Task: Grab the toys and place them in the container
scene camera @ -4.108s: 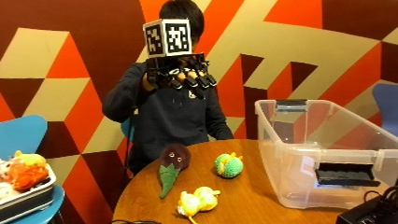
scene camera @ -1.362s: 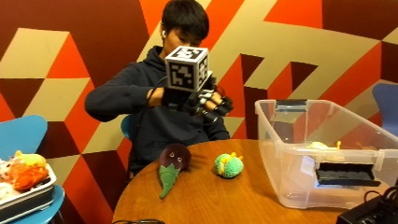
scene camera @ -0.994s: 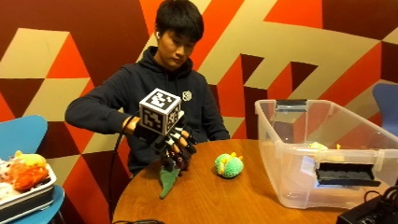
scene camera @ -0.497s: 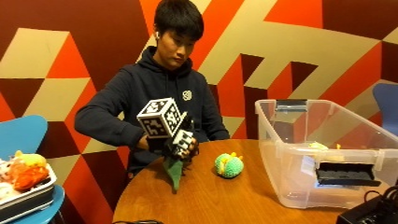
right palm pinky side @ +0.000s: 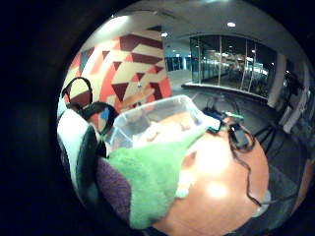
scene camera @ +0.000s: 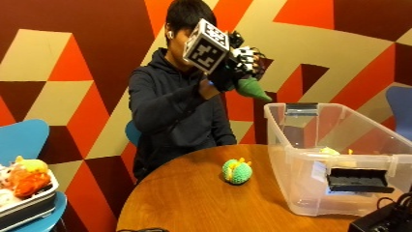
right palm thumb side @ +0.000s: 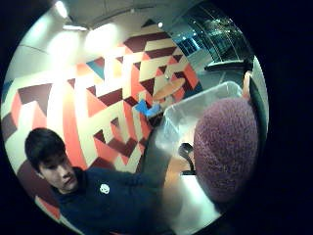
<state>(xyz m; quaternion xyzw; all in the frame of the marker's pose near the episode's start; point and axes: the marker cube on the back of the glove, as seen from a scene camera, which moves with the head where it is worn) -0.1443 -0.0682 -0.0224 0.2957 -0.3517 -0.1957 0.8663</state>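
My gloved right hand (scene camera: 233,67) is raised high over the table, to the left of the clear plastic container (scene camera: 302,193), and grips a purple and green plush toy (scene camera: 252,88) whose green tip points down toward the container. The same toy shows as green and purple plush (right palm pinky side: 147,182) and as a purple ball (right palm thumb side: 226,147) close to the palm. A green and yellow plush toy (scene camera: 237,171) lies on the round wooden table (scene camera: 186,203) just left of the container. A yellow toy (scene camera: 330,152) lies inside the container.
A tray with orange plush toys (scene camera: 22,186) sits on a blue chair at the left. A black device with cables (scene camera: 386,220) lies at the table's front right corner. Another blue chair (scene camera: 400,108) stands behind the container.
The hand took hold of the purple and green toy on the table and lifted it up and to the right, toward the container. The yellow toy from the oldest frame now lies in the container.
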